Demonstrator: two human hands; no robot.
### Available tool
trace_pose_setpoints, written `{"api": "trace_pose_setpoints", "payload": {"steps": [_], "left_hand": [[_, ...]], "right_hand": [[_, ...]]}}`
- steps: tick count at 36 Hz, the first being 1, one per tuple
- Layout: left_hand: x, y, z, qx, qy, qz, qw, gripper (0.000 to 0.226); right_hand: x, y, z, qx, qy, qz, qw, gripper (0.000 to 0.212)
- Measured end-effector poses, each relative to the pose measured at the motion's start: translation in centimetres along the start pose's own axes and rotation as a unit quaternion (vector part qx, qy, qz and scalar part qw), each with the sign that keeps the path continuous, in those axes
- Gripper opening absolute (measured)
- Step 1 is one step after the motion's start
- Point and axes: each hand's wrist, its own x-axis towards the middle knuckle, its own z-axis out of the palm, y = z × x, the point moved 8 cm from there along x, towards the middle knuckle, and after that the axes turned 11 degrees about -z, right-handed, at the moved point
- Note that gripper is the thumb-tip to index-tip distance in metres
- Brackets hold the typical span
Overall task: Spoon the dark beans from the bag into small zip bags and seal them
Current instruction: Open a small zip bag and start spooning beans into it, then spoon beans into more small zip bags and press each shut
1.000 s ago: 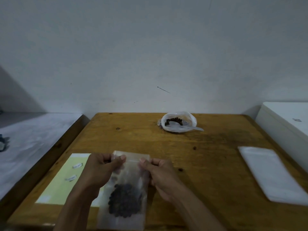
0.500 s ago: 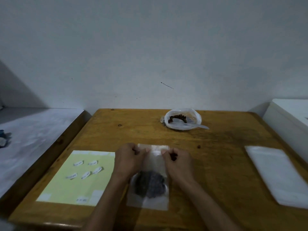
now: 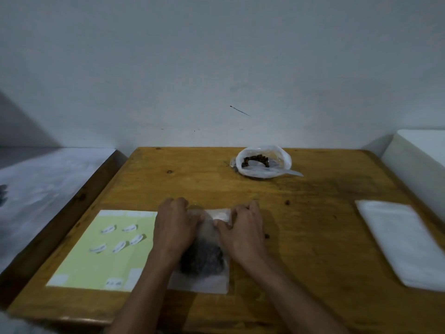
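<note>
A small clear zip bag [image 3: 204, 278] lies flat on the wooden table [image 3: 313, 237], with a clump of dark beans [image 3: 201, 257] in its lower half. My left hand [image 3: 174, 227] and my right hand [image 3: 244, 230] sit on either side of its top strip, fingers curled, pinching that edge against the table. The left hand hides the bag's upper left corner. At the back of the table stands the open white plastic bag [image 3: 263, 160] of dark beans, and a pale spoon handle [image 3: 295, 174] sticks out of it to the right.
A light green sheet [image 3: 96, 259] carrying several small white labels lies left of the hands. A stack of empty clear zip bags [image 3: 407, 242] lies at the right. A white box [image 3: 423, 160] borders the table's right side, a grey surface [image 3: 43, 184] its left.
The filled zip bag, held up toward me a second ago, now lies flat on the table. Both hands moved forward with it and stay pinched along its top edge.
</note>
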Motion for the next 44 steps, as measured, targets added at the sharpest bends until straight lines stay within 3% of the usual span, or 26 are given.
{"api": "trace_pose_setpoints", "payload": {"steps": [6,16,20,25,28,31,35,41,44], "left_hand": [[0.0,0.7,-0.3,-0.004,0.019,0.019,1.0,0.049],[-2.4,11.5,1.6,-0.084,0.011,0.135,0.987,0.04],[-4.8,17.7,5.6,-0.113,-0.06,0.178,0.976,0.04],[-8.6,24.8,11.9,-0.109,-0.166,0.209,0.958,0.026],[-10.0,27.7,15.7,-0.079,-0.198,0.216,0.953,0.029],[-10.8,29.1,18.7,-0.033,-0.186,0.215,0.958,0.046],[-11.2,29.7,20.0,0.007,-0.134,0.22,0.966,0.042],[-11.2,29.3,19.8,-0.047,-0.123,0.209,0.969,0.033],[-11.3,29.2,19.0,-0.128,-0.152,0.177,0.964,0.034]], "right_hand": [[-0.1,0.0,-0.7,0.037,0.021,-0.01,0.999,0.041],[0.0,5.3,-11.6,0.024,0.184,-0.006,0.983,0.018],[-0.8,11.6,-17.5,-0.028,0.251,0.063,0.965,0.022],[-3.8,19.1,-23.1,-0.131,0.232,0.204,0.942,0.05],[-5.5,22.7,-24.4,-0.141,0.205,0.251,0.935,0.058],[-6.1,25.0,-23.9,-0.122,0.192,0.234,0.945,0.063],[-6.6,25.8,-23.2,-0.112,0.248,0.229,0.935,0.059],[-7.2,24.4,-24.6,-0.094,0.313,0.206,0.922,0.051],[-7.4,23.4,-25.3,-0.065,0.355,0.194,0.912,0.05]]}}
